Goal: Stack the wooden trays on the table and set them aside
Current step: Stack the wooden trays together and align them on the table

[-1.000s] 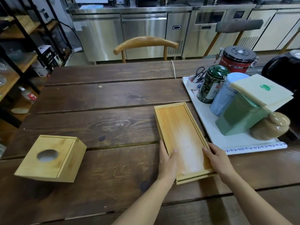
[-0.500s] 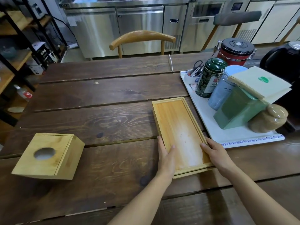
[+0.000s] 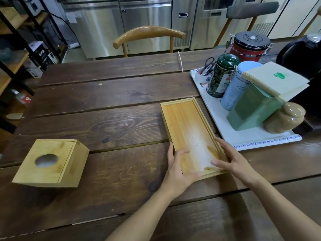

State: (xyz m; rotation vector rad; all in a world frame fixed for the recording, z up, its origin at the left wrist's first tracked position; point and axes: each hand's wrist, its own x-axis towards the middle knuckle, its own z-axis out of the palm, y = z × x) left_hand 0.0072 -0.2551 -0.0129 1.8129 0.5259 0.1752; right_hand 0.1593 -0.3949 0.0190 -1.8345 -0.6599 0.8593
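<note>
A light wooden tray lies on the dark plank table, right of the middle; a second tray's edge shows just under its near end. My left hand grips the tray's near left corner, thumb inside the rim. My right hand rests on the near right side, fingers spread over the rim and reaching into the tray. Both hands are slightly blurred.
A wooden tissue box with a round hole sits at the left. Close to the tray's right stands a white tray with jars, tins and a paper stack. A black kettle is far right; a chair stands behind the table.
The stacked trays slid slightly away from me and now sit nearly flush. My left thumb hooked over the rim, and my right hand's fingers moved inward over the tray.
</note>
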